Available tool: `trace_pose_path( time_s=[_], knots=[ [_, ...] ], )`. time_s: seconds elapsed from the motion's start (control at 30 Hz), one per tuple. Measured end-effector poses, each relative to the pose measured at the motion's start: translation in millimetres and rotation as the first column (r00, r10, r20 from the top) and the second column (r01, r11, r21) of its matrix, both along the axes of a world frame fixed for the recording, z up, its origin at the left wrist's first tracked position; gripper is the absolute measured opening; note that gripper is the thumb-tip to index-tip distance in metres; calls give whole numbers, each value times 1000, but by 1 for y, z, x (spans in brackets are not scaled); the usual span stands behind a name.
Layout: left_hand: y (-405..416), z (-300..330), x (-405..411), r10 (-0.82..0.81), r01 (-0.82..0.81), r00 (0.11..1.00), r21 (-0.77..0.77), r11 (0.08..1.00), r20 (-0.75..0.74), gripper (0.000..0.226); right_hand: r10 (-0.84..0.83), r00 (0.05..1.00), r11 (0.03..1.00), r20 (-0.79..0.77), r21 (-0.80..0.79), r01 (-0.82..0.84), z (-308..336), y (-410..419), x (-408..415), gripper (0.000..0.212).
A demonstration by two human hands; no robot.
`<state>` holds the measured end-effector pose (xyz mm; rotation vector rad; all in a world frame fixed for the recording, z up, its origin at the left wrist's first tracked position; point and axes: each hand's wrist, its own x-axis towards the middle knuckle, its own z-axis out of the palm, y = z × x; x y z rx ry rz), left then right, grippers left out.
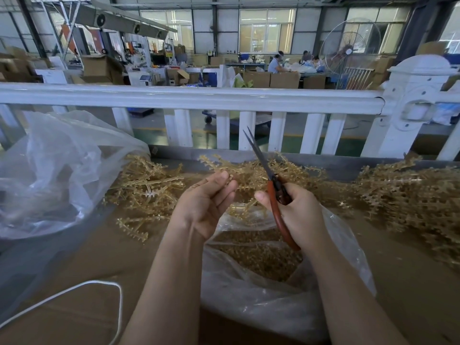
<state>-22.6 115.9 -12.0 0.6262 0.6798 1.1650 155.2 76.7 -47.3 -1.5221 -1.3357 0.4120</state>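
left hand palm-up, fingers relaxed | right hand curled, gripping

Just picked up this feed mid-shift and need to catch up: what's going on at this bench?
A person appears to be trimming gold plastic sprues at a table. The right hand grips red-handled scissors, blades pointing up and away. The left hand is palm up with relaxed fingers beside the sprues. Below the hands, an open clear bag holds small cut pieces.
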Motion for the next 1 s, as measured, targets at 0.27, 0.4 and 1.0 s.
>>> trace_pose_path(
  time_s=[0.27,0.4,1.0],
  knots=[
    [1,2,-4,-13,11,999,39,999,36,37,59,994,997,97,-56,-54,0,-2,1,56],
    [0,3,-6,-16,15,1000,22,1000,21,37,71,985,996,154,-70,-61,0,-4,0,56],
    [-1,5,-6,78,-67,994,129,989,-78,29,72,898,997,435,-46,-58,3,-9,-4,48]
  ],
)
